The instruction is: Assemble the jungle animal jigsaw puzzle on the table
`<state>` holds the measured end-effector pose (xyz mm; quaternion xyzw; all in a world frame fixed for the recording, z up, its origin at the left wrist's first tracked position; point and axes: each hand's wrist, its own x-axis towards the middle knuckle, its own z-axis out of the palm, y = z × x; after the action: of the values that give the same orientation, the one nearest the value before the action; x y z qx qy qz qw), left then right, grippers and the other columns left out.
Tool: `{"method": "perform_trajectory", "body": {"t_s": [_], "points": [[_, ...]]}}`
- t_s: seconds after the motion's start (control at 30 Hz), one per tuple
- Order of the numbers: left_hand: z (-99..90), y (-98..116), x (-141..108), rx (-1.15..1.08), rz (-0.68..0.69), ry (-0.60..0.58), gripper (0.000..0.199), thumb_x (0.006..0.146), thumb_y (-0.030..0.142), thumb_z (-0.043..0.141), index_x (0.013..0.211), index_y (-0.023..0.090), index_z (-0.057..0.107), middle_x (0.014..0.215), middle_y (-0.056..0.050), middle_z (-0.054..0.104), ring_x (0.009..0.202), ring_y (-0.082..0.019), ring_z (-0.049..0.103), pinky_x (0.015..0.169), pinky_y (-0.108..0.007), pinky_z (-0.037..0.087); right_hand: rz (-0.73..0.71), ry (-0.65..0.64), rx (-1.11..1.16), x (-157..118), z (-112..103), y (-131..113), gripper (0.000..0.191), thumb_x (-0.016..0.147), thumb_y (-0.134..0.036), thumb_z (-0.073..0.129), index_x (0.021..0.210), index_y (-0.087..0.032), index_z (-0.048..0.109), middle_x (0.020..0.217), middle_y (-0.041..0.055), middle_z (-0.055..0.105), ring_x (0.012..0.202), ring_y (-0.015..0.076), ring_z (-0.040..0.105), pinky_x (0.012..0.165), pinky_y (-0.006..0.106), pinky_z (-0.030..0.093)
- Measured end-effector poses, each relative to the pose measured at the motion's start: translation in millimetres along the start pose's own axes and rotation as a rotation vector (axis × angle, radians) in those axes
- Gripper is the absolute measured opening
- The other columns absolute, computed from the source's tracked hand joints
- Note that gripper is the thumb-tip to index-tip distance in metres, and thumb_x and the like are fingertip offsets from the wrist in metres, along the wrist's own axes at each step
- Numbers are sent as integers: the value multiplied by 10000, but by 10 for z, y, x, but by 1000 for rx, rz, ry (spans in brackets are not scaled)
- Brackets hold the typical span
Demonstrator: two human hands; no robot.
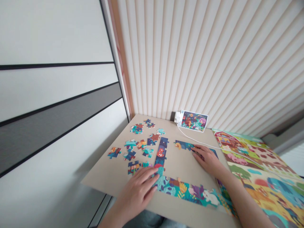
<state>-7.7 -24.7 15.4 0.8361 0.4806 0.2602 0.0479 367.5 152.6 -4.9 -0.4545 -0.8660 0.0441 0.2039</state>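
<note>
On the beige table, joined puzzle pieces form a partial frame. Its left column [162,152] meets a bottom row [187,192], and a top strip [184,145] stands apart from the column by a gap. My left hand [140,186] lies with its fingers apart at the bottom left corner, fingertips on the joined pieces. My right hand [206,158] rests with fingers spread over the right end of the top strip and covers part of the right side. Several loose pieces [130,154] are scattered left of the column.
A picture card [193,121] leans at the back beside a white charger [177,117], whose cable [197,141] runs right across the table. A colourful farm and animal puzzle [258,171] lies on the right. A pleated blind [190,57] rises behind; white panels [59,133] stand left.
</note>
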Motion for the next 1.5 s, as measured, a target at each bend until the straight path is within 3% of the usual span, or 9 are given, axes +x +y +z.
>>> {"method": "perform_trajectory", "body": {"t_s": [0.3, 0.47, 0.57, 0.63, 0.73, 0.83, 1.13, 1.3, 1.5], "points": [[99, 3, -56, -15, -98, 90, 344, 1005, 198, 497, 1304, 282, 644, 1187, -89, 699, 1157, -262, 662, 1028, -475, 572, -4, 10, -10, -2, 31, 6, 377, 1009, -388, 489, 1299, -281, 705, 1364, 109, 655, 1253, 305, 625, 1079, 516, 525], [-85, -79, 62, -31, -68, 93, 337, 1024, 228, 486, 1322, 272, 639, 1231, -97, 698, 1163, -251, 656, 1030, -449, 547, -8, 5, -18, 3, 21, -19, 379, 1012, -384, 486, 1305, -279, 702, 1353, 109, 661, 1240, 305, 632, 1068, 509, 532], [-308, -279, 366, 3, 17, 5, 326, 1031, 243, 495, 1319, 274, 645, 1256, -75, 705, 1181, -234, 648, 1072, -426, 506, 1, 7, -22, 1, 8, -43, 377, 1018, -386, 479, 1308, -285, 700, 1354, 107, 659, 1241, 304, 630, 1073, 509, 527], [-400, -492, 650, 65, -3, -33, 331, 1022, 258, 519, 1329, 261, 643, 1304, -73, 697, 1232, -244, 629, 1111, -430, 471, 6, 5, -24, -2, 9, -46, 379, 1023, -390, 473, 1310, -285, 697, 1367, 105, 651, 1254, 303, 623, 1081, 506, 522], [-380, -859, 1043, 167, -63, -106, 370, 970, 295, 615, 1327, 202, 647, 1331, -114, 690, 1249, -291, 628, 1113, -462, 455, 2, 9, -28, -7, 24, -32, 377, 1024, -395, 474, 1310, -288, 694, 1367, 99, 651, 1258, 299, 623, 1078, 497, 525], [-242, -1140, 1241, 143, -79, -210, 530, 918, 392, 699, 1386, 160, 608, 1363, -150, 673, 1278, -315, 619, 1096, -448, 464, -6, 6, -22, -9, 28, -26, 374, 1021, -390, 478, 1315, -296, 689, 1366, 96, 653, 1247, 297, 629, 1066, 494, 534], [-45, -1367, 1176, -58, -198, -124, 523, 862, 318, 747, 1358, 199, 634, 1301, -119, 693, 1235, -286, 631, 1081, -423, 475, 10, 3, -23, -17, 15, -52, 371, 1016, -367, 488, 1318, -292, 691, 1370, 105, 646, 1258, 304, 621, 1069, 497, 531], [-38, -1457, 1145, -334, -268, -20, 420, 854, 209, 678, 1274, 185, 674, 1222, -115, 701, 994, -233, 713, 927, -395, 571, 17, -10, -27, -24, 11, -69, 387, 1028, -371, 471, 1342, -273, 675, 1394, 117, 628, 1283, 306, 602, 1080, 501, 520], [-179, -1399, 1121, -627, -352, 66, 277, 892, 360, 681, 1094, 173, 710, 1054, -80, 753, 988, -243, 719, 923, -390, 569, 18, -6, -11, -17, -12, -89, 383, 1025, -371, 473, 1331, -280, 683, 1377, 115, 640, 1272, 300, 610, 1081, 493, 517]]}}
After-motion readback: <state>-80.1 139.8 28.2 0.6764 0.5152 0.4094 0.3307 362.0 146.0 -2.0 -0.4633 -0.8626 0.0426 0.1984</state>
